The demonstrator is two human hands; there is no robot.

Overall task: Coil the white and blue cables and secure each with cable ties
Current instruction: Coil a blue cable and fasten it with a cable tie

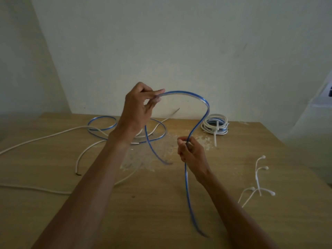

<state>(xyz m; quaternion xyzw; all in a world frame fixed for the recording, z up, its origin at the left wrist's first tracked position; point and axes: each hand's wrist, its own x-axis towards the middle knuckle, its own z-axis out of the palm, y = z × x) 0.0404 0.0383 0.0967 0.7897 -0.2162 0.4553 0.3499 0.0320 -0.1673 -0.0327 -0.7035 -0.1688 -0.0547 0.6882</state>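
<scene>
Left hand (139, 105) raised, pinching blue cable (201, 103); right hand (191, 151) lower, fist closed round same cable, arch spanning between them.

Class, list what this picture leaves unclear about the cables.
Head view, white cable: cut off by the left edge.
Head view, blue cable: near end blurred; loops partly hidden behind the left forearm.
Head view, tied coil: turns too small to count.
</scene>
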